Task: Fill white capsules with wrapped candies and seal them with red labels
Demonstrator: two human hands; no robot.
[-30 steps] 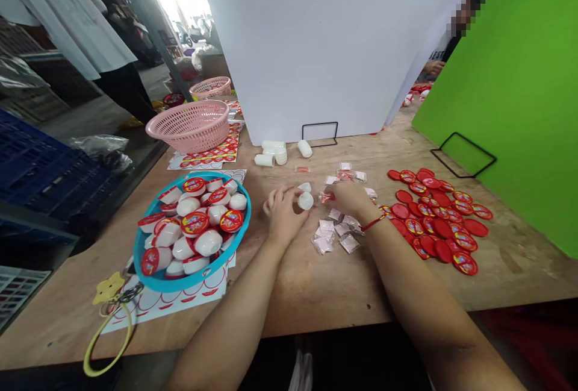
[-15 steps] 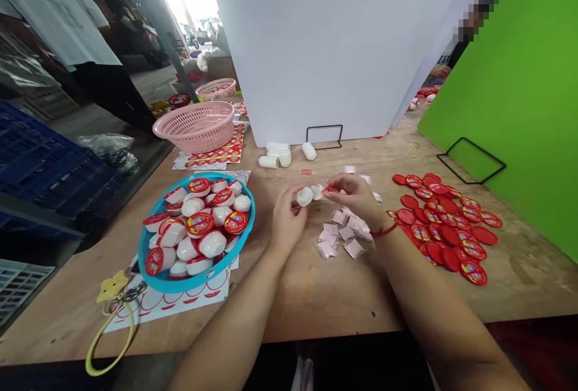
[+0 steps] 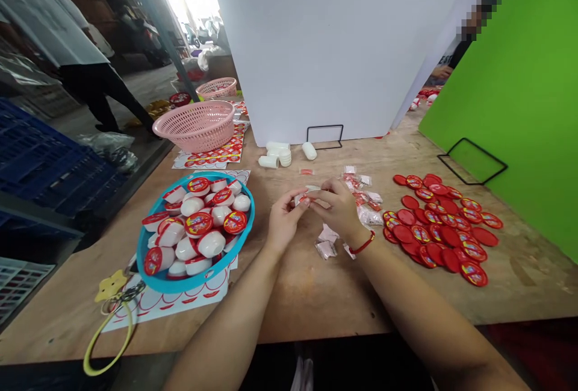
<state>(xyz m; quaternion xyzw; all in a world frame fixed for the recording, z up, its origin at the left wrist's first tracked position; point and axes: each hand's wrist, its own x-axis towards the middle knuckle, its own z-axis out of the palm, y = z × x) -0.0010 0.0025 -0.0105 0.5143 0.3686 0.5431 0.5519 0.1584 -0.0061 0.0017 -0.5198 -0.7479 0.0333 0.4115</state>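
Note:
My left hand (image 3: 284,219) is closed around a small white plastic cup (image 3: 312,188), mostly hidden by the fingers. My right hand (image 3: 338,207) meets it at the cup, fingers bent together over small packets, of which only a red and whitish bit shows. Pink-white sachets (image 3: 327,240) lie on the table below the right hand, partly covered by it. Clear and red packets (image 3: 368,198) are strewn just right of that hand. Farther right spreads a pile of round red lids (image 3: 447,219), some with printed tops.
A blue basin (image 3: 151,279) of filled, lidded cups stands at left, on printed sheets. Behind it is a pink basket (image 3: 194,129). More white cups (image 3: 277,155) lie near a white panel (image 3: 316,47). A green panel (image 3: 519,96) borders the right. Someone walks (image 3: 67,29) at far left.
My right hand has moved left and inward to the cup, bringing the small packets against it. The left hand has turned the cup, hiding its mouth. The person at left has shifted left.

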